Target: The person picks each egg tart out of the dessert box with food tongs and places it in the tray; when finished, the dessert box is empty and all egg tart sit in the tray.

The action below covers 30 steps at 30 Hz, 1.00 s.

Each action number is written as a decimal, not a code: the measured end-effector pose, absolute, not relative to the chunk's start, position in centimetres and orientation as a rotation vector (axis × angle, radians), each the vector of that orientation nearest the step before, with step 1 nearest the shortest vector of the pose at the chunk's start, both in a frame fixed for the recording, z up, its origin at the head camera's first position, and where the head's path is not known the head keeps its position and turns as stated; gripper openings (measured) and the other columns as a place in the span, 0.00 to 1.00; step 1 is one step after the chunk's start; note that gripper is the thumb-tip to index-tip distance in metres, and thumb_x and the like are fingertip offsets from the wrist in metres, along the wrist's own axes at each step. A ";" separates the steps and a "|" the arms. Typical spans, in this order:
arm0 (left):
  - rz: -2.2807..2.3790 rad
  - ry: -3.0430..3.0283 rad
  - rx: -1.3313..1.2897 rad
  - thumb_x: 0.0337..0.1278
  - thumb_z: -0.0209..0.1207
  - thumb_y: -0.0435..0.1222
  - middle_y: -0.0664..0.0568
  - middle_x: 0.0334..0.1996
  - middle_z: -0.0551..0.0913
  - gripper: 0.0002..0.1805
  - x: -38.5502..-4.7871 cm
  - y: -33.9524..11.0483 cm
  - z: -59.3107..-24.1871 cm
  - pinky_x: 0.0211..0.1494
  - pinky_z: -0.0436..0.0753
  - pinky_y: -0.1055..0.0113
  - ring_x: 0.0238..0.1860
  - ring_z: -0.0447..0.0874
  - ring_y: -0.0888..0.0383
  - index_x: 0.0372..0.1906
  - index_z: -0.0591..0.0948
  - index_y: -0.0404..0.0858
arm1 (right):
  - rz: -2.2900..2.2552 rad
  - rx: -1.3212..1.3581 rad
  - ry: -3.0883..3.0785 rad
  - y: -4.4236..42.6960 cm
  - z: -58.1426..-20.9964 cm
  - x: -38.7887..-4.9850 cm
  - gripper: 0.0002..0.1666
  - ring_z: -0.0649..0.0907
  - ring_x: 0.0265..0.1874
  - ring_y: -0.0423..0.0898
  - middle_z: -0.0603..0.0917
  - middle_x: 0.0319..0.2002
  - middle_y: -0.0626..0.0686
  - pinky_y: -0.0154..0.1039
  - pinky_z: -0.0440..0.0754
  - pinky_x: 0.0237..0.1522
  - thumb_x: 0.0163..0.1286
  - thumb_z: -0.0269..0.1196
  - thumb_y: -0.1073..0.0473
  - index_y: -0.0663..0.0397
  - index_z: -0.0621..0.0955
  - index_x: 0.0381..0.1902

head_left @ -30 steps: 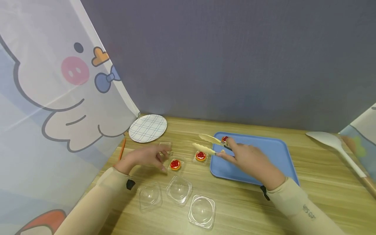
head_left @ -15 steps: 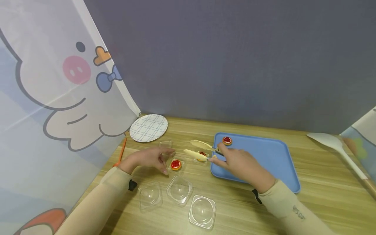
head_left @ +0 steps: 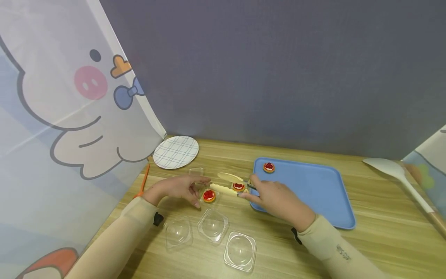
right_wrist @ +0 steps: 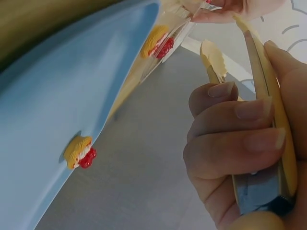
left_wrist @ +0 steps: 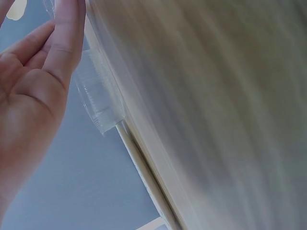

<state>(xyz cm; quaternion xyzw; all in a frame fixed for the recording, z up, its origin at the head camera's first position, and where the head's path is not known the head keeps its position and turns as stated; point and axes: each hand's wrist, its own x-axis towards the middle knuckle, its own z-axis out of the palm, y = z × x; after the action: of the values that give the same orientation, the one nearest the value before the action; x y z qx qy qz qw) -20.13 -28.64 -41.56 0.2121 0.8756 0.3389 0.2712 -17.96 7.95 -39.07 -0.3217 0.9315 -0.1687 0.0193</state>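
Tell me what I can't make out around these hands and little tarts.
Left wrist view: the left hand's fingertips, cut off by the top edge.
Head view: the part of the blue tray behind the right hand.
Head view: whether the yellow tongs touch the tart between them; too small.
Head view: the orange utensil's lower end, hidden by the left arm.
Head view: the white spatula's handle end, cut off by the right edge.

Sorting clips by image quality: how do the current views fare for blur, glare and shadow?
Head: fairly clear, with a dark shadow on the table beside the left sleeve and pale glints on the clear plastic covers; left wrist: table grain soft and streaky, the left hand more distinct; right wrist: view tilted, tongs fairly crisp.
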 end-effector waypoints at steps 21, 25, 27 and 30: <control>0.843 2.427 0.546 0.47 0.84 0.44 0.56 0.56 0.85 0.54 -19.9 -28.0 -41.6 0.49 0.86 0.65 0.46 0.86 0.59 0.80 0.69 0.40 | -0.460 -1.102 2.846 5.5 -39.7 -17.5 0.29 0.72 0.17 0.39 0.72 0.17 0.43 0.39 0.71 0.23 0.78 0.57 0.28 0.47 0.72 0.48; 0.837 2.435 0.542 0.46 0.84 0.45 0.58 0.56 0.85 0.55 -19.9 -27.9 -41.5 0.48 0.86 0.64 0.45 0.86 0.59 0.80 0.69 0.42 | -0.423 -1.140 2.849 5.0 -39.5 -17.4 0.29 0.72 0.16 0.40 0.71 0.17 0.44 0.40 0.71 0.21 0.77 0.59 0.29 0.49 0.73 0.47; 0.828 2.437 0.542 0.46 0.84 0.45 0.58 0.53 0.86 0.54 -19.9 -27.9 -41.5 0.48 0.86 0.64 0.45 0.86 0.59 0.80 0.70 0.43 | -0.399 -1.163 2.857 4.8 -39.4 -17.4 0.28 0.72 0.16 0.40 0.72 0.17 0.44 0.41 0.71 0.21 0.77 0.60 0.30 0.49 0.74 0.48; 0.816 2.434 0.548 0.47 0.84 0.45 0.57 0.46 0.87 0.53 -20.0 -28.0 -41.5 0.48 0.86 0.64 0.43 0.86 0.59 0.80 0.70 0.44 | -0.364 -1.184 2.864 4.5 -39.2 -17.4 0.28 0.72 0.15 0.41 0.71 0.16 0.44 0.41 0.72 0.20 0.77 0.60 0.30 0.48 0.75 0.50</control>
<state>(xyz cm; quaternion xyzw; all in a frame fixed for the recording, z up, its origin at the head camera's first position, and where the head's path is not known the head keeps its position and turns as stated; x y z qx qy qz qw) -19.97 -27.96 -41.45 0.2018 0.8964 0.3007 0.2556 -17.36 4.55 -39.24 -0.3793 0.9178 -0.1166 0.0106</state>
